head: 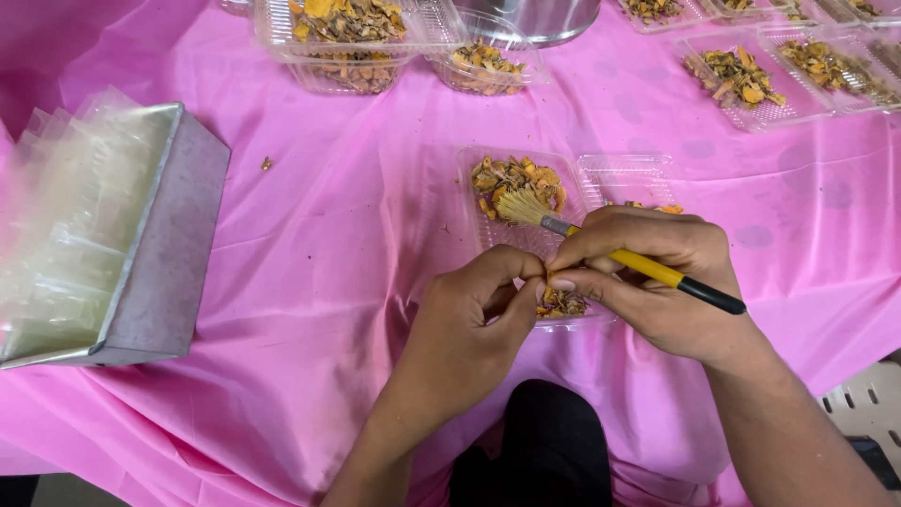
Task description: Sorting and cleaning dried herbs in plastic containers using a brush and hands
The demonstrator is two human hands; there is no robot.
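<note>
My right hand (657,282) grips a small brush (648,268) with a yellow and black handle; its pale bristles rest on the orange-yellow dried pieces (516,183) in an open clear plastic clamshell box (619,178) in front of me. My left hand (474,314) is curled, its fingertips pinched against the right hand's fingertips over the box's near edge. A few dried pieces (561,302) show just beneath the fingers. Whether the left hand holds one is hidden.
A grey metal tray (160,263) holding a stack of clear plastic boxes sits at the left. More clear boxes of dried pieces (352,38) (741,80) line the far side of the pink tablecloth (328,282), beside a steel pot (549,19).
</note>
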